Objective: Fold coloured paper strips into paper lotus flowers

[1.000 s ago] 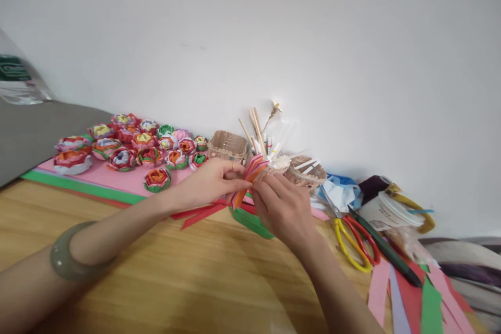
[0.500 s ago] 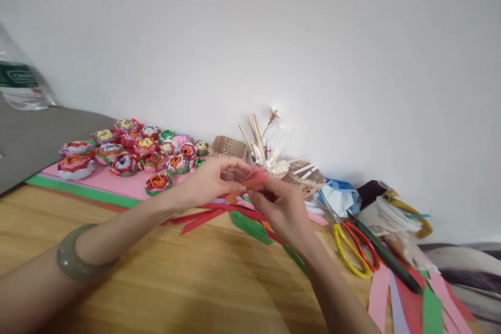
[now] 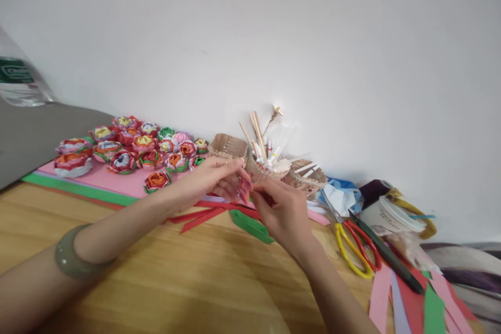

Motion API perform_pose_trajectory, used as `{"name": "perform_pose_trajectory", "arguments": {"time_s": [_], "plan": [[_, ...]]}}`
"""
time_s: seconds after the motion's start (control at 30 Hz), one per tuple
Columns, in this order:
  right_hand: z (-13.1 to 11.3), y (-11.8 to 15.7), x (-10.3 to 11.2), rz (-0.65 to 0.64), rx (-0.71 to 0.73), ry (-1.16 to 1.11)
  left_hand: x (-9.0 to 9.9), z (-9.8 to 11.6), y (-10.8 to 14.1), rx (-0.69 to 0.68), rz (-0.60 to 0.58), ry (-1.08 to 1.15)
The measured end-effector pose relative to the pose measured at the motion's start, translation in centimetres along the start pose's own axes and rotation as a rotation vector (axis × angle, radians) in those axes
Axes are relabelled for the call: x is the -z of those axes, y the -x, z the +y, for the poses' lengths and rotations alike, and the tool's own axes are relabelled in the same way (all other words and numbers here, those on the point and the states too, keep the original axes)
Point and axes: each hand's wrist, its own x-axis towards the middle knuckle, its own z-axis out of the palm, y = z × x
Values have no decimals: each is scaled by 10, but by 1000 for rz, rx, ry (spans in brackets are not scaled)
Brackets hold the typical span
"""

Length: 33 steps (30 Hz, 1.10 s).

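Note:
My left hand (image 3: 223, 177), with a ring on one finger, is closed on a small pink and orange paper piece (image 3: 245, 188) at the centre. Against the piece's right side, my right hand (image 3: 277, 203) pinches with thumb and forefinger, and its other fingers are curled in. The fingers cover much of the piece. Below and behind the hands lie red paper strips (image 3: 201, 219) and a folded green strip (image 3: 250, 225) on the wooden table (image 3: 176, 282).
Several layered paper flowers (image 3: 151, 159) sit on pink paper at the left. Behind are a clear tray (image 3: 227, 147) and a basket of sticks (image 3: 270, 167). Scissors (image 3: 354, 248), a dark knife (image 3: 387, 255), a white tub (image 3: 391, 216) and paper strips (image 3: 434, 297) lie right.
The paper piece between my hands has turned and shows less of itself. My left fingers have bent downward around it. The whole view has shifted slightly.

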Motion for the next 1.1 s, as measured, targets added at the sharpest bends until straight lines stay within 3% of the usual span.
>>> {"name": "perform_pose_trajectory", "arguments": {"time_s": [0.13, 0.27, 0.47, 0.57, 0.67, 0.73, 0.8, 0.87, 1.0, 1.07, 1.1], "plan": [[-3, -3, 3, -90, -221, -101, -4, -2, 0, -103, 38, -114], [-4, -6, 7, -176, -322, -154, -8, -3, 2, -219, 87, -323], [3, -12, 17, -357, -631, -699, -4, 0, 5, -516, 15, -514], [4, -11, 15, -235, -578, -677, -3, 3, 3, -428, 116, -377], [3, -8, 9, -58, -338, -391, -3, 4, 1, -208, 253, -232], [2, -6, 5, 4, -174, -220, -2, 4, 0, -143, 187, -255], [3, -5, 4, 4, -97, -159, 0, 4, 0, -162, 93, -307], [4, -6, 5, -40, -149, -185, 3, 5, 0, -244, 60, -334], [6, -8, 12, -170, -407, -346, 5, 5, 2, -416, -11, -327], [6, -8, 12, -129, -409, -344, 2, 4, 3, -399, -15, -244], [6, -7, 11, -69, -343, -286, 0, 4, 3, -358, 8, -176]]}}
